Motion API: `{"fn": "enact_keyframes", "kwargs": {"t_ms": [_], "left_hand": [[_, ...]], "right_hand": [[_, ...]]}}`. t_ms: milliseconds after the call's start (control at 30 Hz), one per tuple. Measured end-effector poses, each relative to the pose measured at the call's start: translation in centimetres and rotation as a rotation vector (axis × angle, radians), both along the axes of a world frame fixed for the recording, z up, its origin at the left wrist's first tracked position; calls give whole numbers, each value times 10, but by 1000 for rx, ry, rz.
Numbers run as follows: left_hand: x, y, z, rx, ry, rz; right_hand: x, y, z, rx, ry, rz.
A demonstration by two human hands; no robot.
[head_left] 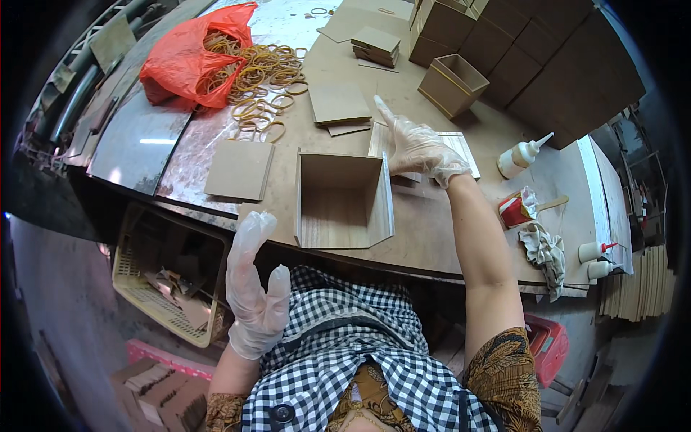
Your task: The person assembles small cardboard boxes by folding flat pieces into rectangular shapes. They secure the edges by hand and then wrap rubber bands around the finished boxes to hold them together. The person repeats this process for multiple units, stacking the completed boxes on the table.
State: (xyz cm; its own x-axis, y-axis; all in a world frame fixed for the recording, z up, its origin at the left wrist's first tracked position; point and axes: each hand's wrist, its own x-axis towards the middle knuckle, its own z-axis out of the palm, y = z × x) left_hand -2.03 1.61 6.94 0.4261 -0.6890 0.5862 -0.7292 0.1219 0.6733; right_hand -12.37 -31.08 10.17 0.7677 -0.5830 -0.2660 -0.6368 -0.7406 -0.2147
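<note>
My left hand, in a thin clear glove, is raised in front of the table edge with its fingers apart and nothing in it. My right hand, gloved too, stretches over pale wooden panels lying right of an open wooden box. Its index finger points away from me; its thumb is near the box's far right corner. The box stands at the table's near edge, its open side toward me. Square brown boards lie to its left, with more boards behind it.
Rubber bands spill from a red plastic bag at far left. A small banded box stands before stacked boxes. To the right are a glue bottle, a red cup and a rag. A yellow crate sits below left.
</note>
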Motion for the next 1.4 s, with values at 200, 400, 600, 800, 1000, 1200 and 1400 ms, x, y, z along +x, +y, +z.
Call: {"fn": "enact_keyframes", "kwargs": {"t_ms": [200, 400, 600, 800, 1000, 1200, 1400], "left_hand": [[3, -3, 6, -29, 8, 44], [-2, -27, 28, -150, 50, -88], [-18, -61, 76, -5, 1180, -450], [-24, -67, 61, -42, 1726, -957], [-27, -57, 69, -60, 1597, -743], [-16, -47, 65, 19, 1346, -480], [-21, -40, 66, 76, 1326, -473]], "right_hand": [[-22, 1, 25, 47, -542, 25], [-39, 30, 53, 707, -1335, 118], [-25, 111, 65, 1265, -1757, 175], [-58, 160, 27, 1207, -1873, 39], [-69, 163, 15, 846, -1866, 38], [-85, 160, 73, -343, -1068, 271], [-71, 182, 97, -448, -450, 295]]}}
